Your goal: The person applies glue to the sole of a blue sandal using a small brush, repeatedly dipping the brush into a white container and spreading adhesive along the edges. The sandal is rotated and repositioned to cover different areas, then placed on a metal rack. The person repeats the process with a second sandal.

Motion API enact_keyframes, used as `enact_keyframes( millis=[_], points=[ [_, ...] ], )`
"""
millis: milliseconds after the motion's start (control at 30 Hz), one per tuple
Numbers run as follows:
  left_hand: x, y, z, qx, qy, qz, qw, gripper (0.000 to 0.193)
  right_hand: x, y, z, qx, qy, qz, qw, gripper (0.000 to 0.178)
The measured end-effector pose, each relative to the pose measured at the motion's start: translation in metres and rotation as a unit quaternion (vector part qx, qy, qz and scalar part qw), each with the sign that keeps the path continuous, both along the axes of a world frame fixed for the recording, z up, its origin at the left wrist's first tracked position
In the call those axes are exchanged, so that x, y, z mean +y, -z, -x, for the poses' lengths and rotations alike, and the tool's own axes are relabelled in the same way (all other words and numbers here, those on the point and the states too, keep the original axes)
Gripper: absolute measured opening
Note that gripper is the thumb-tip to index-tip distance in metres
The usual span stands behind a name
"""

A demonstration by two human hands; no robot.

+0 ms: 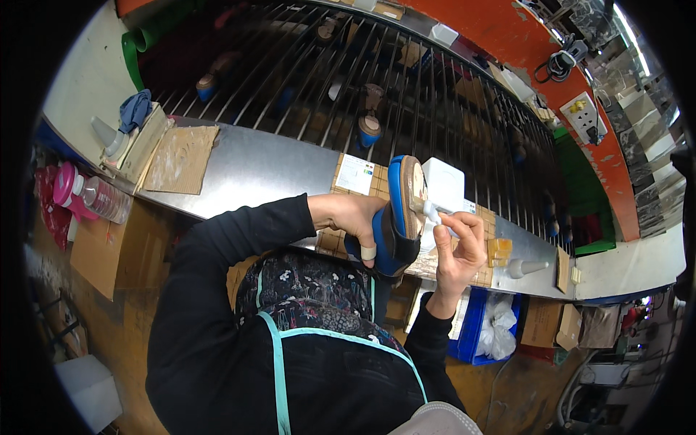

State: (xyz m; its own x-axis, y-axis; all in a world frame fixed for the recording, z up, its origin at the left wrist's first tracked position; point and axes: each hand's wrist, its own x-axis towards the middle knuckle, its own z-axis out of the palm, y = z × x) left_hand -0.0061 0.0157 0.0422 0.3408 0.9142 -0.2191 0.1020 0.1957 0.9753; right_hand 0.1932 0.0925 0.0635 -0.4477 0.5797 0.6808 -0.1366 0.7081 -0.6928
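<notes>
A blue and black shoe [397,217] is tipped up in front of me, with its tan sole facing right. My left hand [349,216] is closed around its upper, and a beige wrap shows on the thumb. Between the thumb and fingers of my right hand [462,250] is a small white-handled brush [431,212]. The brush's end meets the sole near the middle; its tip is too small to make out clearly. Just behind the shoe stands a white plastic container [444,181], partly covered by the shoe and my right hand.
Beyond the metal bench edge [268,161] runs a rack of metal bars with several shoes [369,130] on it. Cardboard [180,159] lies at the left. Right of my hand are yellow blocks [499,251] and a white nozzle bottle [527,268]; a blue crate [467,341] sits below.
</notes>
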Motion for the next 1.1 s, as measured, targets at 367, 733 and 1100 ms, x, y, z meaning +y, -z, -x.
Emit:
enact_keyframes(
  millis=[367,733,1100],
  points=[
    [-0.004,0.024,-0.008,-0.120,0.086,0.129,0.981,0.067,0.000,0.024,-0.010,-0.020,-0.007,0.020,1.000,0.018],
    [-0.008,0.037,-0.014,-0.194,0.133,0.175,0.956,0.070,0.027,0.021,-0.016,-0.073,-0.126,0.014,0.989,0.017],
    [-0.010,0.049,-0.008,-0.208,0.049,0.153,0.965,0.070,0.009,0.063,-0.034,-0.039,-0.003,0.080,0.996,0.016]
  ],
)
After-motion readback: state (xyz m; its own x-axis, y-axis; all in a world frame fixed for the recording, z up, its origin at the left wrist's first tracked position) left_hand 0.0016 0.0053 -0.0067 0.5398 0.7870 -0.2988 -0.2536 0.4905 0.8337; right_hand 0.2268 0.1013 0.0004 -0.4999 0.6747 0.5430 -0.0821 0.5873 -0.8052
